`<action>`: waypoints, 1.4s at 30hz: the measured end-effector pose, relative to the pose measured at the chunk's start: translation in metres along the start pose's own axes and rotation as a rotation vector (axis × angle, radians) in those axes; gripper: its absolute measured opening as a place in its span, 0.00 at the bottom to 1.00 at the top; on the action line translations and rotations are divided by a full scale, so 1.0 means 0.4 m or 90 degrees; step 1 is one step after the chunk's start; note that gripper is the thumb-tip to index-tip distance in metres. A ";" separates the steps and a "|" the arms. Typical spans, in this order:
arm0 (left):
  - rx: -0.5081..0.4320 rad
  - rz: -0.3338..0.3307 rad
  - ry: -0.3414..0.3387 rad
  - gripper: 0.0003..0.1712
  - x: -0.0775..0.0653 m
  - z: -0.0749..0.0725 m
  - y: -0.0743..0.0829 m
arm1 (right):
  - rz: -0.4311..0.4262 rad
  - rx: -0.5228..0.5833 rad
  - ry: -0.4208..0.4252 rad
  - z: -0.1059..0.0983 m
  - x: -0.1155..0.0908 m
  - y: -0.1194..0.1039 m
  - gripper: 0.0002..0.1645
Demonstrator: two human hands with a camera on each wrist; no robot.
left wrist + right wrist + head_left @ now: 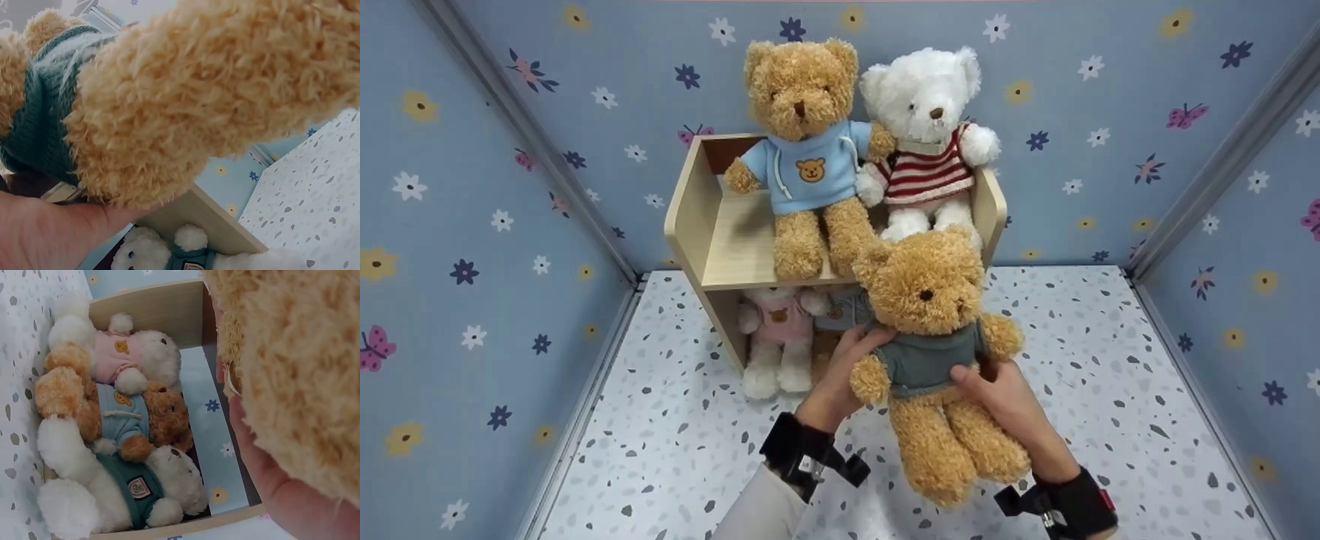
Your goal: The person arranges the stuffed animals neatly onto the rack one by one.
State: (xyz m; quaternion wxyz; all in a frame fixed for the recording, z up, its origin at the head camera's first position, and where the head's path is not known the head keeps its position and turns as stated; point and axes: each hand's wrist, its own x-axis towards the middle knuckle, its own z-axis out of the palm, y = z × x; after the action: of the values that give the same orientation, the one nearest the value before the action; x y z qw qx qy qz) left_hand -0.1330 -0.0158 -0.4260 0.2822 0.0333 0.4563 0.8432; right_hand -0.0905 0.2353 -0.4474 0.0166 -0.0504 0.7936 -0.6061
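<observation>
A golden-brown teddy bear (934,360) in a dark green knitted sweater is held up in front of the small wooden shelf. My left hand (836,379) grips its body on the left, partly behind the bear's arm. On the other side my right hand (1016,405) holds it, the thumb lying on the sweater's lower front. In the left wrist view the bear's furry leg (225,79) fills much of the picture above my thumb. The right wrist view shows fur close up beside my right hand (281,495); fingers behind the bear are mostly hidden.
On the upper shelf (735,240) sit a brown bear (802,90) in a blue hoodie and a white bear (926,97) in a striped sweater. Below are bears in pink (115,354), light blue (124,413) and green (132,486). Flowered walls (1110,180) surround the speckled floor (660,450).
</observation>
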 end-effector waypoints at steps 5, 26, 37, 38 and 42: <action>-0.034 0.063 0.022 0.51 0.015 -0.004 -0.028 | 0.000 0.045 0.043 0.015 0.000 -0.003 0.16; 0.277 0.233 0.079 0.40 0.026 0.022 -0.133 | 0.042 0.105 0.185 0.068 -0.003 -0.003 0.16; 0.293 0.180 0.077 0.35 0.023 0.016 -0.111 | 0.037 0.069 0.167 0.087 -0.007 -0.003 0.11; 0.298 0.188 0.072 0.34 0.024 0.014 -0.110 | 0.031 0.074 0.166 0.088 -0.006 -0.004 0.09; 0.310 0.202 0.073 0.29 0.023 0.009 -0.103 | 0.019 0.091 0.166 0.090 -0.005 -0.007 0.08</action>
State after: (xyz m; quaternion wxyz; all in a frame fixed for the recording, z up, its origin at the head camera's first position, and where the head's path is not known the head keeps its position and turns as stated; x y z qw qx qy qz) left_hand -0.1212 0.0092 -0.4583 0.1044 0.1233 0.6496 0.7429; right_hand -0.0851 0.2001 -0.4543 -0.0741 0.0422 0.7445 -0.6622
